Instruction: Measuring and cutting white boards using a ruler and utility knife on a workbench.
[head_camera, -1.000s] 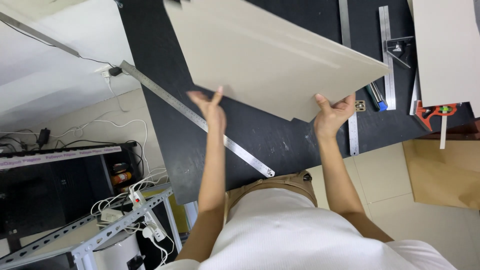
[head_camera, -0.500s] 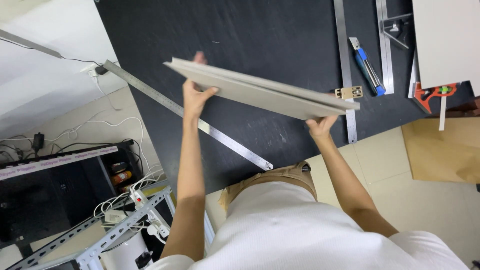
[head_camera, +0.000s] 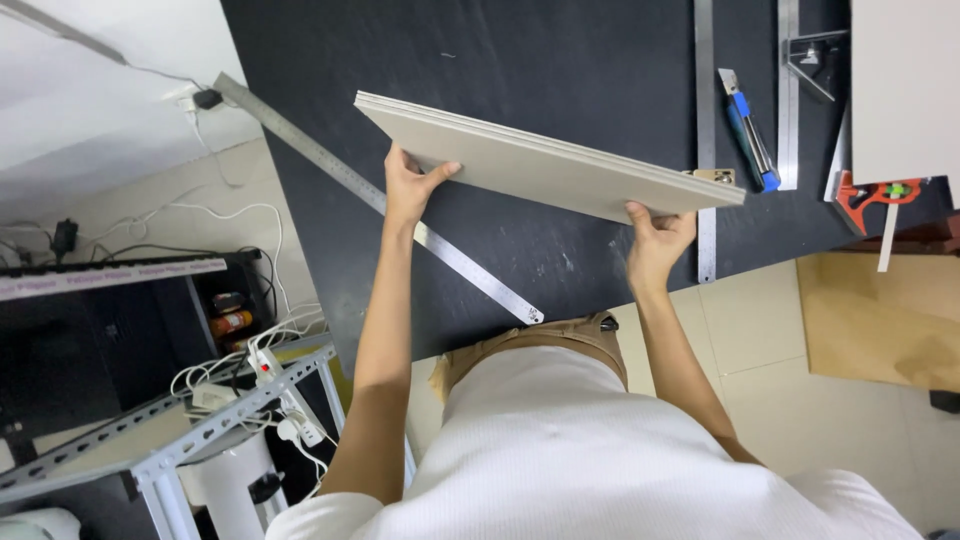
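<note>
Surface: black worktable (head_camera: 560, 60), long steel ruler (head_camera: 380, 200) at centre left
Hands: left hand (head_camera: 408, 188) and right hand (head_camera: 655, 240) each grip the grey board (head_camera: 540, 165), seemingly lifted off the table

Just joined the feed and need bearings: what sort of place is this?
Probably a craft or model-making workshop: a black work table with long steel rulers, a blue utility knife, and both hands holding grey boards.

The person wears a white ribbed short-sleeved top and tan trousers; arms bare.
</note>
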